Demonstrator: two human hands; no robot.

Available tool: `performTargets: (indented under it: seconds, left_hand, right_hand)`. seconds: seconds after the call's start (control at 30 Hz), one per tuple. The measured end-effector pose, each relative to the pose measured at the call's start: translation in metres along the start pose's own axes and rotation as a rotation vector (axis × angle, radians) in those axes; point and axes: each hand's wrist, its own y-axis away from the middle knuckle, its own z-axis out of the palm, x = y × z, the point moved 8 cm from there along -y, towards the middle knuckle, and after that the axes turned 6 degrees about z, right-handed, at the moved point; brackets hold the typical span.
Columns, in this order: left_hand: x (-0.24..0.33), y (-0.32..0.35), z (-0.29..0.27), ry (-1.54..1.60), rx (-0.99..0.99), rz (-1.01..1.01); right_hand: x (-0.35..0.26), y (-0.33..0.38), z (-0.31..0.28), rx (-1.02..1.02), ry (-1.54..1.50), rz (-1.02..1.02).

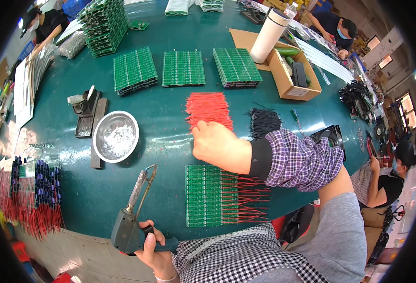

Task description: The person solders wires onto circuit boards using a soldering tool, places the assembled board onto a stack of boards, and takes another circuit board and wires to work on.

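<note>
My left hand (153, 250), at the lower left, is wrapped round the handle of a dark soldering gun (128, 231). Its thin bent tip points up and away over the green table. My right hand (219, 147) is curled closed at the near edge of a pile of red wires (209, 107); what its fingertips pinch is hidden beneath. Below that hand lies a green circuit board panel (203, 195), with red wires sticking out rightward from its rows. A pile of black wires (264, 123) lies just right of the red ones.
A metal bowl (116, 137) of silvery bits stands left, beside a dark holder (86, 115). Stacked boards (183, 68) line the far side. A cardboard box (295, 75) and white bottle (270, 35) stand far right. Wired boards (35, 188) hang over the left edge. Other people work around.
</note>
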Motion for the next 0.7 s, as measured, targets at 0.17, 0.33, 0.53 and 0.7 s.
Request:
performTargets:
  seconds: [0.17, 0.33, 0.53, 0.7]
  left_hand:
    - [0.001, 0.000, 0.000, 0.009, -0.006, -0.005]
    - [0.001, -0.001, 0.000, -0.001, -0.030, 0.009]
    - [0.007, -0.001, 0.003, -0.060, -0.035, 0.035]
    - [0.012, -0.001, 0.014, -0.195, -0.052, 0.018]
  right_hand:
    - [-0.007, -0.001, 0.009, -0.032, 0.064, 0.015]
    - [-0.007, 0.002, 0.011, -0.015, 0.064, 0.037]
    - [0.012, 0.023, -0.014, 0.225, -0.210, 0.081]
    - [0.010, 0.060, -0.018, 0.348, -0.626, 0.197]
